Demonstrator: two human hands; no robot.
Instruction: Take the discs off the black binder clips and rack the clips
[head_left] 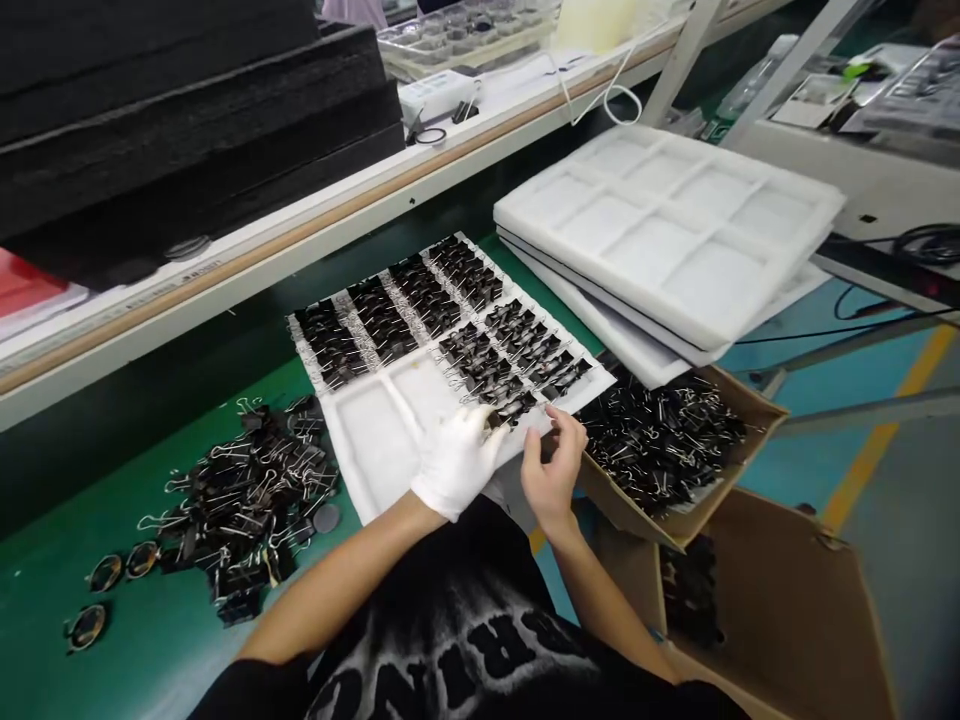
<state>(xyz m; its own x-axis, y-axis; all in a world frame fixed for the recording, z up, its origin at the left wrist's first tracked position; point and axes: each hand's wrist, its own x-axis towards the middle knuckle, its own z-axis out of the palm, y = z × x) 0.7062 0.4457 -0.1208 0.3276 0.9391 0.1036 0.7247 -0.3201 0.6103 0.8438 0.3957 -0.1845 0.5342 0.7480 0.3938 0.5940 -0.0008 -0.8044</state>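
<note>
A white foam tray (367, 440) lies in front of me, with rows of black binder clips (382, 318) standing in its compartments. My left hand (459, 455), in a white glove, is over the tray's near part. Its thumb and finger close round a dark binder clip (493, 420) at the near end of a row, partly covered by the fingers. Bare, my right hand (555, 468) is at the tray's near right edge, thumb and forefinger apart and the other fingers curled. Nothing shows between them.
Loose binder clips (255, 490) are heaped left on the green table (150, 650), beside several ring-shaped parts (88, 627). Stacked white foam trays (667, 220) stand right. Below them is a cardboard box (750, 440) of clips. Black foam blocks (195, 120) fill the shelf at left.
</note>
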